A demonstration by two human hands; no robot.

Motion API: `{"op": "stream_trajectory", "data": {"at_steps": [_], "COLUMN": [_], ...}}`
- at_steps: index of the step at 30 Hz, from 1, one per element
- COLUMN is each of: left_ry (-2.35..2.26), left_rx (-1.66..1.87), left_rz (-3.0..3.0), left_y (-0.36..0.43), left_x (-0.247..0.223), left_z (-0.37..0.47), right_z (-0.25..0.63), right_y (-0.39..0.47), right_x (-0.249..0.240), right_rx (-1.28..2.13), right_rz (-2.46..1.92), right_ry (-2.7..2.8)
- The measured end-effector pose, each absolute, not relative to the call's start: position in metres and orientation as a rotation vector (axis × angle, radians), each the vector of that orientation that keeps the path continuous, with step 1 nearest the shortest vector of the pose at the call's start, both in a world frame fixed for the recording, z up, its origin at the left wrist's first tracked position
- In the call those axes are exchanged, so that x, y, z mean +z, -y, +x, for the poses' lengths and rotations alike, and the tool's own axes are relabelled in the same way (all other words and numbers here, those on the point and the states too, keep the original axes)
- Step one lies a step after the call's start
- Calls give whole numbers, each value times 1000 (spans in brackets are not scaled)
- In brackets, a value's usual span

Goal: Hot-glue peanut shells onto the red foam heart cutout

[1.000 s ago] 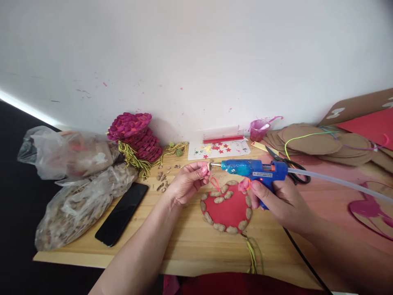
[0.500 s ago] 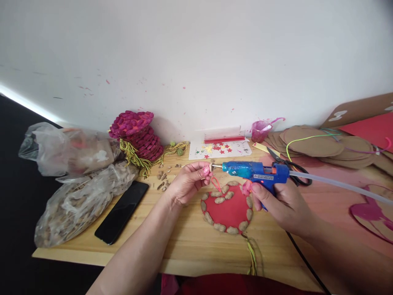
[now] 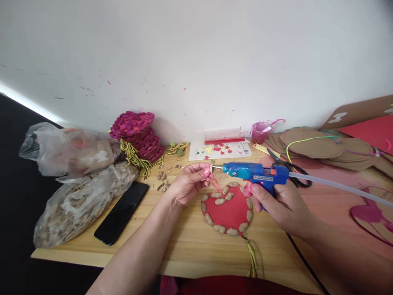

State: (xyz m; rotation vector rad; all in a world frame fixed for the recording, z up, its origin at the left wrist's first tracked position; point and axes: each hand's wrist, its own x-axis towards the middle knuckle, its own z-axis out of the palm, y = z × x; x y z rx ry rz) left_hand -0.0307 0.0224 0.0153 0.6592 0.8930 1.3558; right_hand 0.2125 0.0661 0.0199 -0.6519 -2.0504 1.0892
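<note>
My right hand (image 3: pixel 285 205) is closed round the grip of a blue glue gun (image 3: pixel 256 172), and a long clear glue stick (image 3: pixel 331 182) runs out of its back. The metal nozzle points left and meets a small peanut shell (image 3: pixel 211 168) pinched in the fingertips of my left hand (image 3: pixel 193 180). Below both hands a red disc (image 3: pixel 225 211) lies flat on the table, edged with peanut shells and with a few more near its top. An orange-pink loop (image 3: pixel 216 185) rises from its upper edge, and yellow-green yarn (image 3: pixel 252 258) trails from its lower edge.
Clear bags (image 3: pixel 82 205) and a black phone (image 3: pixel 121 213) lie at left. Behind stand stacked magenta discs (image 3: pixel 138 133), a card with paper stars (image 3: pixel 219 150) and a pink cup (image 3: pixel 260 132). Scissors (image 3: pixel 294 174) and cardboard discs (image 3: pixel 316 144) are at right; a black cord (image 3: pixel 307 262) runs forward.
Almost nothing differs. The nozzle stays at the peanut shell, and both hands keep their hold in nearly the same place.
</note>
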Motion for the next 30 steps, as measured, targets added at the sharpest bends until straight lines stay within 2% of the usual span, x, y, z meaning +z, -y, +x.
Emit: {"op": "stream_trajectory", "data": {"at_steps": [30], "left_ry": [-884], "left_rx": [1345], "left_rz": [666], "left_y": [-22], "left_x": [15], "left_z": [-32], "right_z": [213], "right_y": [-66], "right_x": [21], "right_rx": [1033], "right_rz": [-706], "right_ry": [2060]}}
